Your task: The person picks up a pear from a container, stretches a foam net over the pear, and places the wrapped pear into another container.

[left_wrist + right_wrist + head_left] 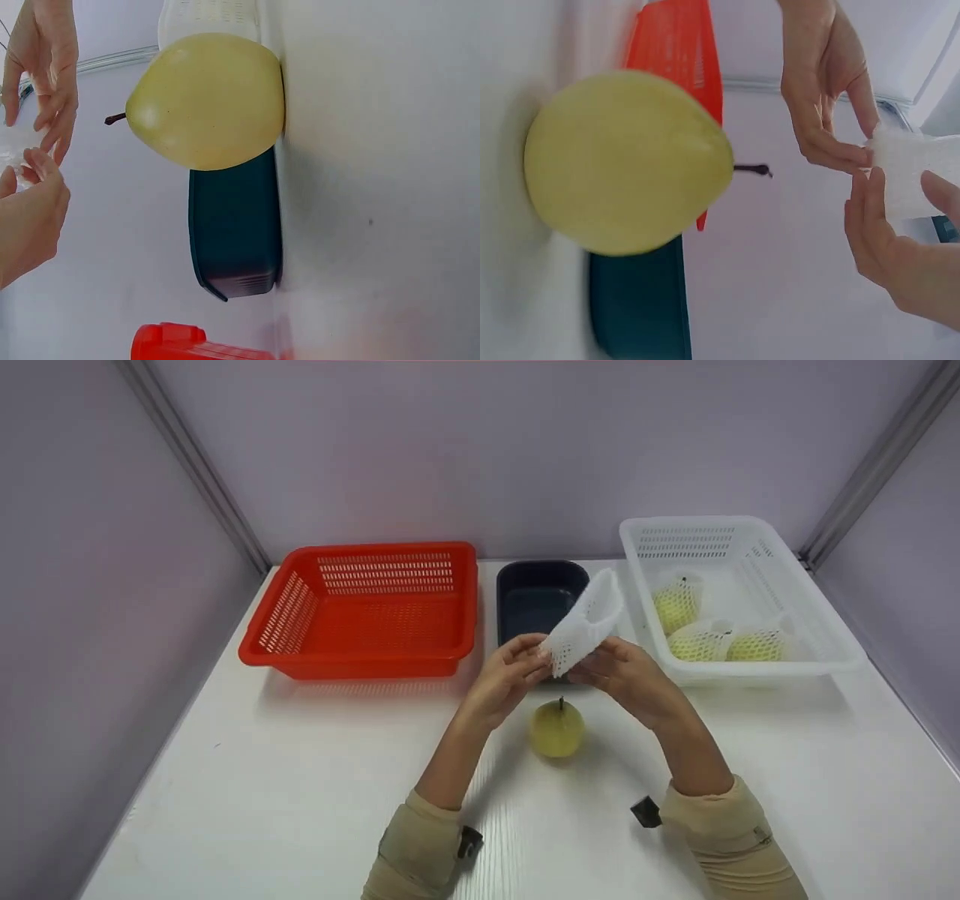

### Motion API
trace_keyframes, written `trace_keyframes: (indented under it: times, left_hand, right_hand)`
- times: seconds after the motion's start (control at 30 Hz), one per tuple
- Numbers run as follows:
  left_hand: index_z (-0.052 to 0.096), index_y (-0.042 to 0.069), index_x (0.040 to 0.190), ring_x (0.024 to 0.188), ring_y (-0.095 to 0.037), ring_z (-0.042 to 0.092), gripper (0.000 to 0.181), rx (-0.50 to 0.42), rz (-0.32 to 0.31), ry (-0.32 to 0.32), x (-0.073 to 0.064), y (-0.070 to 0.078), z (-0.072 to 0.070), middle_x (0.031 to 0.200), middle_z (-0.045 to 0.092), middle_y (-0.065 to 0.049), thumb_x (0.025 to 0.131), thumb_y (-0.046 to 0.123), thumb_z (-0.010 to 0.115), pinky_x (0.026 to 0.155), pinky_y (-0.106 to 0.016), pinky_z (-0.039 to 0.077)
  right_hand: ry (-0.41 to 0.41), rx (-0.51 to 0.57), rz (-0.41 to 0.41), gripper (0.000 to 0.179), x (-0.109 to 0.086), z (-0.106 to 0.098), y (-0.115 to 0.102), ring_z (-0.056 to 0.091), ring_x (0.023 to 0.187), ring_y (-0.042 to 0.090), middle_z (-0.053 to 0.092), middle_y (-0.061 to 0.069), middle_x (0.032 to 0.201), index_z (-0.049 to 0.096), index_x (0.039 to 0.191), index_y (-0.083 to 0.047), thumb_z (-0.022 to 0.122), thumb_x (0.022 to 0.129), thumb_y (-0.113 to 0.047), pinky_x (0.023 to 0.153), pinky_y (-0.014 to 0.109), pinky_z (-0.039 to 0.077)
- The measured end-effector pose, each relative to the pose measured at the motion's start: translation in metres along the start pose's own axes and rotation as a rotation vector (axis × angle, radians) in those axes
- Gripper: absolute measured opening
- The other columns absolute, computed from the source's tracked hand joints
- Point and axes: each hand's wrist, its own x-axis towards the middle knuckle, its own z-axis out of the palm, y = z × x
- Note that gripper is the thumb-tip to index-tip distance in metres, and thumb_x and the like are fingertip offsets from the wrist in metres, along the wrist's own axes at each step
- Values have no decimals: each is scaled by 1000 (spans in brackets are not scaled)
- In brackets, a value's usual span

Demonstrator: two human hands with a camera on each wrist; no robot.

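Both hands hold a white foam fruit net (pixel 583 626) up over the table, its wide mouth tilted up and away. My left hand (pixel 501 681) pinches the net's near left edge. On the other side, my right hand (pixel 636 681) grips it between thumb and fingers, as the right wrist view shows with the net (pixel 911 176) between the two hands. A yellow-green pear (pixel 556 731) stands bare on the table below the hands, stem up. In the left wrist view the pear (pixel 210 101) looms large, apart from both hands.
A red basket (pixel 360 662) stands at the back left. Behind the hands is a dark blue-green bin (pixel 532 600), partly covered by the net. The white basket (pixel 765 667) at the right contains several netted pears (pixel 677 607). Walls enclose the table's back and sides.
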Motion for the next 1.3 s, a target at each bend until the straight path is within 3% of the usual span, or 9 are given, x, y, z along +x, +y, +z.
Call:
trace_keyframes:
  times: [0.1,0.2,0.33,0.47,0.57,0.77,0.9,1.03,1.3]
  left_hand:
    - [51,-1,104,92,-20,54,20,-56,18,6,-2,2,1,99,54,-11,90,-13,43,86,-31,46]
    - [51,2,103,89,-20,56,21,-84,8,10,-3,3,1,99,54,-11,90,-12,42,86,-32,46]
    - [48,0,107,89,-20,57,23,-88,6,-9,-4,4,0,99,55,-10,89,-13,42,90,-36,43]
    - [46,-2,112,92,-21,56,27,-92,22,-20,-4,5,-1,103,55,-11,88,-14,40,92,-38,42]
    - [45,-2,114,92,-20,56,28,-78,21,-26,-4,5,-2,105,54,-11,88,-12,41,92,-37,42]
    - [35,-9,129,94,-21,55,41,-23,-67,-152,-4,5,-2,107,56,-10,87,-10,41,92,-35,42]
    - [37,-12,127,91,-20,58,41,82,-162,-274,-5,3,-4,104,59,-11,86,-11,43,89,-34,45]
    - [48,-11,119,90,-20,59,33,141,-176,-321,-6,2,-6,101,61,-10,86,-8,45,89,-37,44]
    - [64,5,105,96,-23,55,32,-21,-160,-347,-7,3,-3,104,60,-9,86,-3,39,98,-40,36]
  right_hand:
    - [-54,248,73,31,0,-1,-1,52,106,25,55,12,118,44,125,1,42,98,-14,93,36,38]
    - [-16,432,185,28,1,-2,-2,50,102,23,51,13,115,41,122,2,39,97,-10,90,32,39]
    - [12,569,278,30,1,-4,-2,48,97,20,48,10,109,39,118,-1,46,96,-19,84,30,41]
    - [-65,671,278,20,1,-7,-1,50,82,17,55,4,86,52,96,-4,45,98,-22,81,30,41]
    - [-104,697,257,23,1,-9,-1,48,73,16,53,3,74,53,82,-6,42,99,-17,79,30,40]
    - [-14,607,184,16,-1,-5,-4,47,87,19,51,7,94,58,94,-2,43,96,-9,83,30,38]
    - [-119,614,139,24,-1,-7,-5,47,100,20,51,10,109,56,107,1,38,97,-11,91,31,35]
    - [-215,631,74,28,-2,-10,-7,50,100,21,54,10,107,54,109,2,32,98,-11,91,32,37]
    - [-281,741,85,27,-3,-12,-8,50,99,22,52,12,108,52,113,1,31,97,-7,88,34,41]
